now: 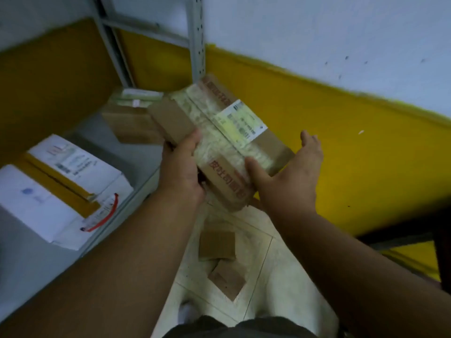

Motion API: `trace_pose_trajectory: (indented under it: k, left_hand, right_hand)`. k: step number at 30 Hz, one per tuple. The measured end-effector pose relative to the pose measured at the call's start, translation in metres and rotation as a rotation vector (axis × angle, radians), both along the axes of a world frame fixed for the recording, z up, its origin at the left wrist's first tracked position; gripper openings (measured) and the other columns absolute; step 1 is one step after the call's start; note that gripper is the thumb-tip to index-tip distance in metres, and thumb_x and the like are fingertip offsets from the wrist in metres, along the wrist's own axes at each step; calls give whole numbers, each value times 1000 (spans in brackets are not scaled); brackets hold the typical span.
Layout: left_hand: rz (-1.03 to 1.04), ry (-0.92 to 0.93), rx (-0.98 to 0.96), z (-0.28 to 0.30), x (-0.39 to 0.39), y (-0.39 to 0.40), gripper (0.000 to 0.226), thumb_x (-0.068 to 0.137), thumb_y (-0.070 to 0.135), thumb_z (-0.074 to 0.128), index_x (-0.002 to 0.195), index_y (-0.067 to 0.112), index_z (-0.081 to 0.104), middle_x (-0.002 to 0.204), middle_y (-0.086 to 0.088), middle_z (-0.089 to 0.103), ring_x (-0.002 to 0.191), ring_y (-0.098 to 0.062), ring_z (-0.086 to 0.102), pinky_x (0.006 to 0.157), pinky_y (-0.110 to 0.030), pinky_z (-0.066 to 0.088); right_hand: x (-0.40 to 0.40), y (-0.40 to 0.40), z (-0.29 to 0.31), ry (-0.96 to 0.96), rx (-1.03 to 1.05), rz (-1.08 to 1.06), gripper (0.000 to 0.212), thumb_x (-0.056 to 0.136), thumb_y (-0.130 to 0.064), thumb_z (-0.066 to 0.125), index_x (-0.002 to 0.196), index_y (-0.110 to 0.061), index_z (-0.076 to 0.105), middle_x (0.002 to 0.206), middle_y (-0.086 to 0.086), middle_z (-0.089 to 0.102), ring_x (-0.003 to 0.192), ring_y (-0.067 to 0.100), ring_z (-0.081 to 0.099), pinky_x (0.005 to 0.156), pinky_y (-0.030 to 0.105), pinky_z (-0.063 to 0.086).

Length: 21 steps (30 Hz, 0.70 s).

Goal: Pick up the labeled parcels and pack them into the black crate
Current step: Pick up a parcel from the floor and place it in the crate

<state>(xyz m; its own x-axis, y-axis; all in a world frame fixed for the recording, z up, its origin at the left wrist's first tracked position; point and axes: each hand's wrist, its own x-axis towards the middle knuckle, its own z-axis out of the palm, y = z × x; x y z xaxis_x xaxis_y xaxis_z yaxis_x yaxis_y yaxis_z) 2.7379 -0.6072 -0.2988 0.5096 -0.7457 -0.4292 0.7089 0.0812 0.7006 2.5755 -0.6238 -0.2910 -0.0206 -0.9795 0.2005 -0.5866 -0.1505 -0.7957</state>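
Head view: 1 labeled parcel [219,140] lifted off shelf [136,164], gripped by left hand [181,172], steadied by flat-fingered right hand [290,172]; black crate unseen, packing pending.

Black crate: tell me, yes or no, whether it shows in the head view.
No, only the parcel held in both hands, boxes on the shelf, the wall and the floor show; no black crate is visible.

- The print on the parcel's label [240,120] is blurred and cannot be read.
- The left hand's [181,167] fingers are hidden under the parcel [219,142].
- The white boxes [61,189] on the shelf are cut off by the left edge.
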Motion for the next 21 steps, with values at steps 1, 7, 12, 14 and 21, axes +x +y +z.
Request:
trace_pose_trajectory:
  k: [1, 7, 12, 14, 21]
  left_hand:
    - [1, -21, -39, 9, 1, 8, 49, 86, 23, 71, 133, 21, 57, 118, -12, 71, 101, -34, 71, 81, -55, 57]
    - [78, -230, -92, 44, -13, 78, 58, 82, 17, 71, 137, 25, 55, 119, -11, 71, 103, -35, 70, 82, -60, 55]
    - [211, -225, -81, 45, -56, 150, 61, 78, 14, 70, 137, 15, 56, 115, -16, 70, 98, -36, 70, 72, -48, 57]
    - [290, -216, -58, 43, -75, 185, 65, 73, 16, 74, 136, 16, 56, 115, -16, 71, 99, -37, 70, 73, -48, 56]
    - [573, -255, 56, 56, -130, 334, 62, 79, 27, 74, 137, 24, 54, 119, -14, 70, 103, -34, 70, 80, -50, 58]
  right_hand:
    - [-1, -3, 10, 18, -19, 32, 105, 74, -56, 77, 154, -26, 17, 164, 2, 18, 151, 22, 17, 113, 55, 37]
    - [-3, 0, 46, 85, 287, 518, 50, 83, -64, 57, 121, -33, 57, 110, -4, 70, 93, 20, 69, 77, 47, 61]
    - [-12, 20, 46, -206, 650, 948, 11, 79, -52, 73, 90, -52, 72, 95, -9, 78, 82, 13, 76, 69, 36, 61]
    - [-12, 39, 41, -264, 684, 1070, 9, 82, -47, 73, 90, -52, 72, 95, -10, 78, 85, 9, 75, 68, 30, 59]
    - [-14, 172, 32, -342, 682, 1289, 54, 72, -55, 75, 122, -37, 65, 112, -11, 75, 104, 10, 71, 96, 43, 54]
